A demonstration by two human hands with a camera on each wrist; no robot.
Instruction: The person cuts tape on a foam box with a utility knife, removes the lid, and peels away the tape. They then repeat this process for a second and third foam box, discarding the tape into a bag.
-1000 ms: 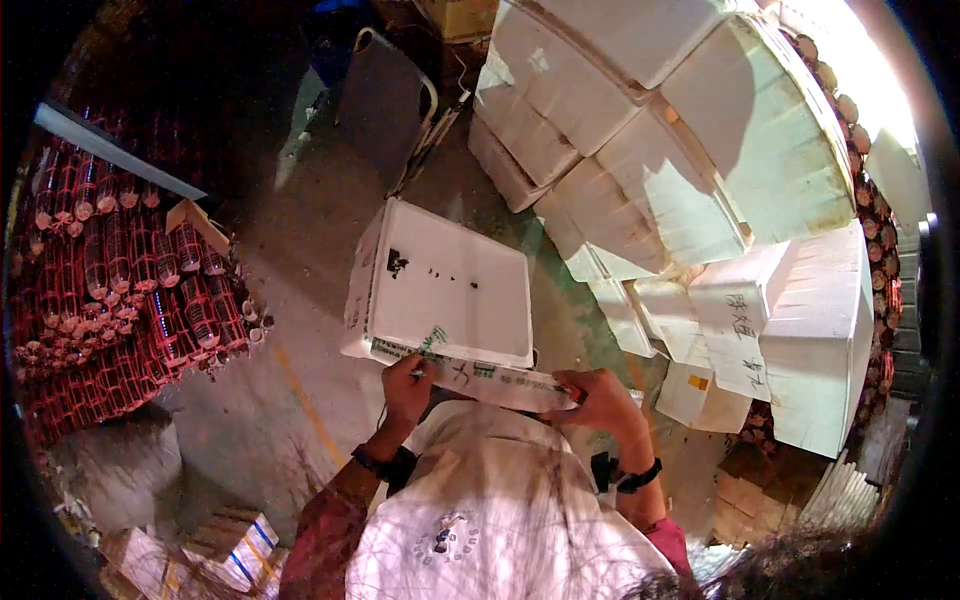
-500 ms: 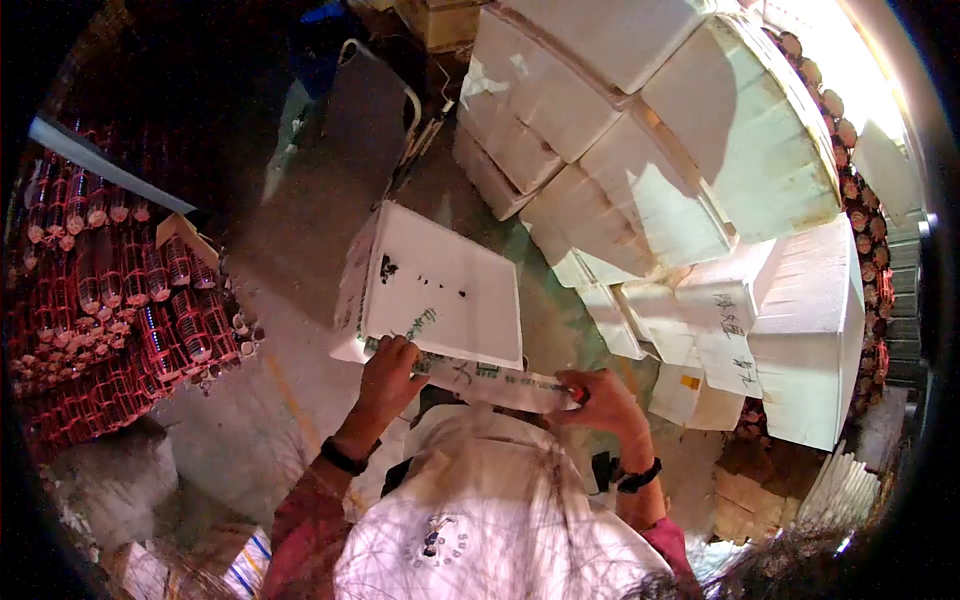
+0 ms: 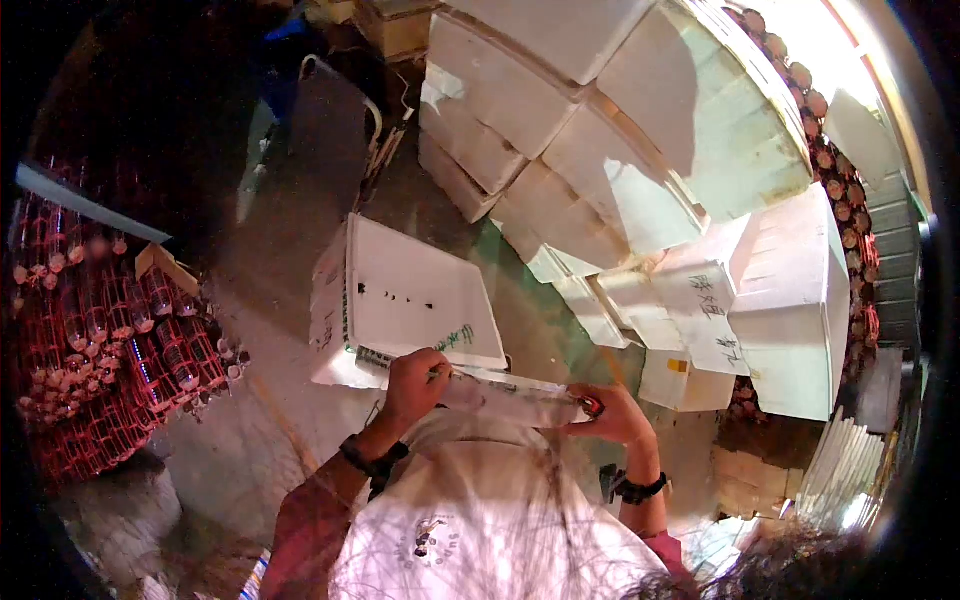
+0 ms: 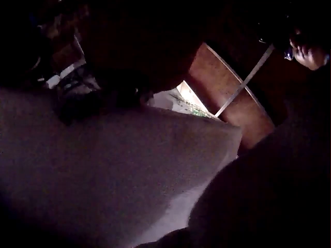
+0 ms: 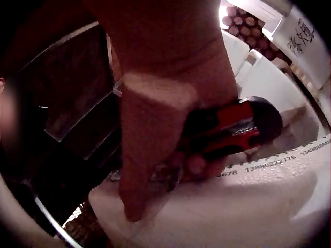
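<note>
In the head view a long white foam piece [image 3: 515, 398] with printed text lies across the person's front, between the two hands. My left hand [image 3: 415, 385] is curled at its left end, thumb up against the fingers. At the other end my right hand [image 3: 610, 415] holds a red and black utility knife [image 5: 235, 126], the blade hidden; its thumb and fingers also lie on the foam. Printed numbers run along the foam's edge in the right wrist view. Just beyond the hands stands a lidded white foam box [image 3: 420, 290] with green writing. The left wrist view is mostly dark.
Stacked white foam boxes [image 3: 600, 170] rise on the right. Red-netted bundles [image 3: 120, 340] are piled at left. A dark folding chair [image 3: 335, 120] stands behind the box. Cardboard [image 3: 755, 480] and white rods [image 3: 850, 465] lie at lower right.
My left hand reached over the foam's left end, then drew back toward me and to the right. The right hand keeps holding the knife. The view has shifted, moving the box leftward.
</note>
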